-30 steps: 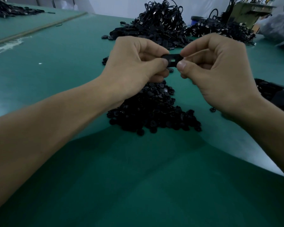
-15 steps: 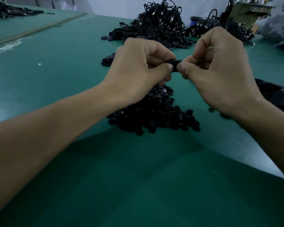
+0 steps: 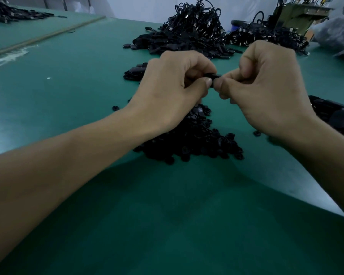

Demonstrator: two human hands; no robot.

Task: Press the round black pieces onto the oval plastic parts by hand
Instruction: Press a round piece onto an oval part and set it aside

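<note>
A small oval plastic part (image 3: 214, 76) is pinched from both ends. The left grip (image 3: 173, 90) is closed on one end with thumb and curled fingers, and the right grip (image 3: 266, 90) is closed on the other end in the same way. The part is held in the air above the far edge of the pile of round black pieces (image 3: 193, 139) and is almost wholly hidden by the two grips. Whether a round piece is already seated on it cannot be told. Just beyond the pile, a small cluster of oval parts (image 3: 132, 73) lies on the bench (image 3: 68, 92). Well beyond it, a large heap of cabled black parts (image 3: 191, 32) is seen.

The pressing step is judged to be under way. If the squeeze is applied off-centre, the round piece may be seated crooked or only half pressed home. If the pinch slips on so little exposed plastic, the part may be flicked out and lost in the pile below, where everything is equally black. A badly seated piece may also be passed unnoticed in the dim light.
</note>
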